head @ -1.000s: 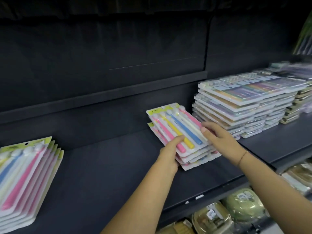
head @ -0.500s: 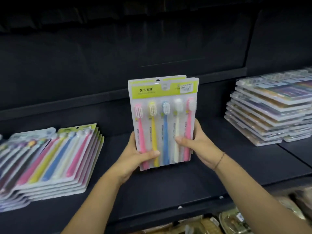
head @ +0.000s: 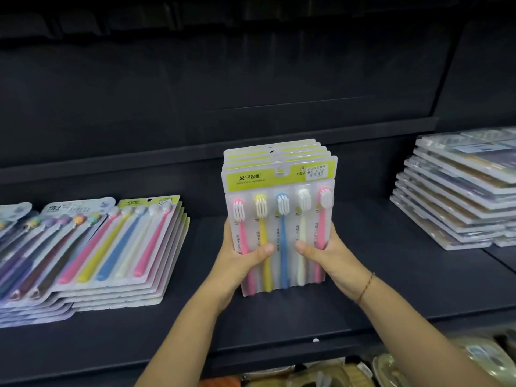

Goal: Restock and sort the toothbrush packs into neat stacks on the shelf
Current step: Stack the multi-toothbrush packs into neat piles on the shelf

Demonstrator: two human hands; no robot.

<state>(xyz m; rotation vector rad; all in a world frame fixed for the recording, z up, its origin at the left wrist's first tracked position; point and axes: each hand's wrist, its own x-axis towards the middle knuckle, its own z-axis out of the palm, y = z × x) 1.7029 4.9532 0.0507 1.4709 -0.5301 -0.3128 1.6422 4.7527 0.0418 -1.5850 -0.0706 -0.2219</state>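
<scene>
Head view: my left hand point(head: 237, 263) and right hand point(head: 333, 259) grip the packs point(head: 280, 219) upright at centre, fingers point(head: 264, 250) curled round their sides, bottom edge on or just above the shelf point(head: 279, 328). I judge I'm squaring them; next, lay them flat beside the 9 o'clock stack point(head: 131, 247).

Behind your front pack point(head: 282, 219), the other packs point(head: 272, 151) show only top edges. Left of it a stack point(head: 28, 261) runs off frame; right of it, a second stack point(head: 460, 196) too. Below, blurred goods point(head: 480, 361), perhaps bagged.
</scene>
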